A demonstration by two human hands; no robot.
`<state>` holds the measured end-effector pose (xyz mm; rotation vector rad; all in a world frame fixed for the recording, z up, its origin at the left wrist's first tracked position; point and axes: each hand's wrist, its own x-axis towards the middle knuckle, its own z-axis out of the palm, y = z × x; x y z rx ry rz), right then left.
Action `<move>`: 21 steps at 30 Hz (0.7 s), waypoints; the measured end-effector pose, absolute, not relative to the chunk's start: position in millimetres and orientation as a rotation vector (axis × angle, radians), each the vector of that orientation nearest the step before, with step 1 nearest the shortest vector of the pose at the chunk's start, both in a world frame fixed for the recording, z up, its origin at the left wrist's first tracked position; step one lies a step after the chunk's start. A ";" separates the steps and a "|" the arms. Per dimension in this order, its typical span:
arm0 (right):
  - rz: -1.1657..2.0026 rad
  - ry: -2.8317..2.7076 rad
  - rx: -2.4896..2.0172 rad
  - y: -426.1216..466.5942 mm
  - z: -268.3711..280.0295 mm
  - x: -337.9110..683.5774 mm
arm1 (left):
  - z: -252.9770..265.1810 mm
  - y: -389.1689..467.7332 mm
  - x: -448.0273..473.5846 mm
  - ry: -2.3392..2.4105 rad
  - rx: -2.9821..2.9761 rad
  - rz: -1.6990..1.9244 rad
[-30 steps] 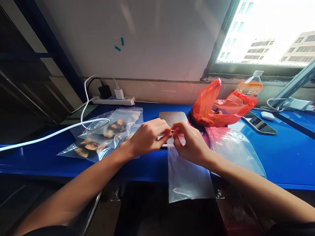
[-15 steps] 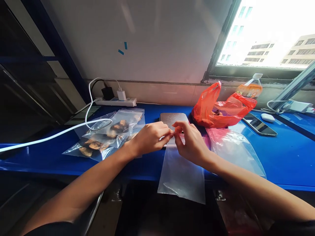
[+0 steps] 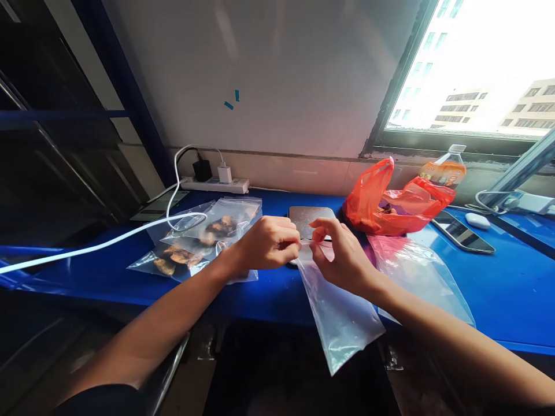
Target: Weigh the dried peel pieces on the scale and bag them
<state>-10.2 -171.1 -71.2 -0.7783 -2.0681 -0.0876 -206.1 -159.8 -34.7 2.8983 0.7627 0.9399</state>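
Observation:
An empty clear plastic bag [image 3: 344, 320] hangs from between my two hands, its lower end past the table's front edge and swung to the right. My left hand [image 3: 275, 242] is closed, with thumb and bent fingers pinching the bag's top left corner. The fingers of my right hand [image 3: 340, 254] curl at the top edge, thumb and fingertips closed on the bag. Behind the hands lies a flat silvery scale-like device [image 3: 310, 215], partly covered. To the left are clear bags with brown dried slices [image 3: 180, 255].
A red plastic bag [image 3: 368, 199] with brown pieces inside stands at the back right, near an orange-labelled bottle [image 3: 444, 167]. Flat clear bags [image 3: 420, 277], a phone [image 3: 463, 232] and a white case [image 3: 477, 220] lie right. A white cable [image 3: 108, 240] crosses left from a power strip [image 3: 221, 185].
The bag's lower end has swung to the right and twisted. My hands have drawn slightly apart at its top edge. The whole view has shifted a little.

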 end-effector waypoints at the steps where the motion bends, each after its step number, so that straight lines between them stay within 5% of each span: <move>1: -0.086 -2.061 -0.776 -171.3 -70.3 -9.5 | -33.7 -160.2 -206.4 0.781 2.844 0.936; 21: 0.018 -2.162 -0.726 -172.5 -78.0 -10.3 | -41.5 -156.5 -203.7 0.830 2.927 0.544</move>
